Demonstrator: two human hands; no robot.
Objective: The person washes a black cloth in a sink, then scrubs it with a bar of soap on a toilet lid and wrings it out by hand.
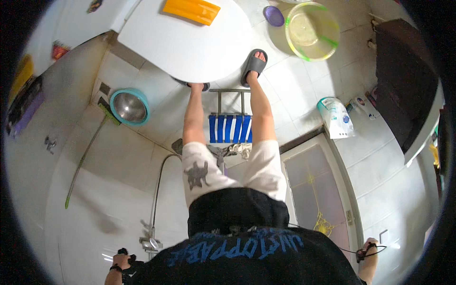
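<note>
Head-height fisheye — steeply downward

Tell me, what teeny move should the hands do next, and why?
Maybe bring the left hand and right hand forward, over the white surface. Both are wide apart, out at the sides, while the orange object lies on that surface ahead, with neither hand near it. I can't tell whether either hand is free.
</note>
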